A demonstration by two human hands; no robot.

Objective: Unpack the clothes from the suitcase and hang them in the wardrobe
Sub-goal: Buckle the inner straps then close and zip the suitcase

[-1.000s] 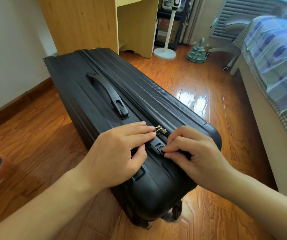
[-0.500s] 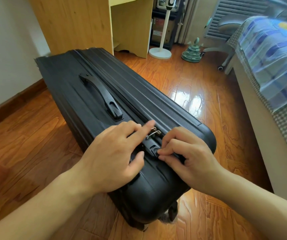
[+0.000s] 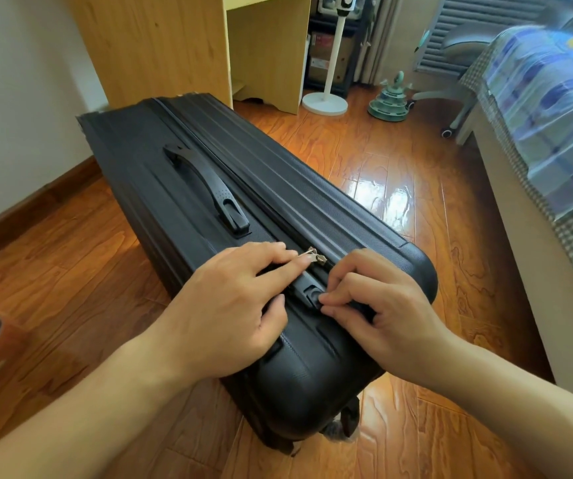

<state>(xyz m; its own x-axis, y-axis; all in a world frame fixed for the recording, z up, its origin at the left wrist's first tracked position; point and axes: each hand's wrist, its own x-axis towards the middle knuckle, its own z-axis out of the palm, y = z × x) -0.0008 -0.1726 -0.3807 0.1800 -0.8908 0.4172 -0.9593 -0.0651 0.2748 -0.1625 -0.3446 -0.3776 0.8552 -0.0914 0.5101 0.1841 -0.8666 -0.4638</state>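
A black hard-shell suitcase (image 3: pixel 146 167) stands on its long side on the wooden floor, zipped shut, with its carry handle (image 3: pixel 205 184) on top. No clothes show. My left hand (image 3: pixel 229 305) rests on the near end of the top. Its index finger stretches out and touches the metal zipper pulls (image 3: pixel 314 254). My right hand (image 3: pixel 381 312) sits beside it with fingers curled. Its thumb and fingertips pinch at the lock (image 3: pixel 309 292) set into the shell just below the pulls.
A light wooden cabinet (image 3: pixel 160 46) stands behind the suitcase against the white wall. A white fan stand (image 3: pixel 324 105), a green tiered toy (image 3: pixel 388 105) and a wheeled chair base (image 3: pixel 450 126) lie further back. A bed (image 3: pixel 554 98) with a blue checked cover runs along the right.
My left fingers lifted from lying flat over the zipper; the index finger now reaches the pulls. My right fingertips stayed at the lock. The suitcase has not moved.
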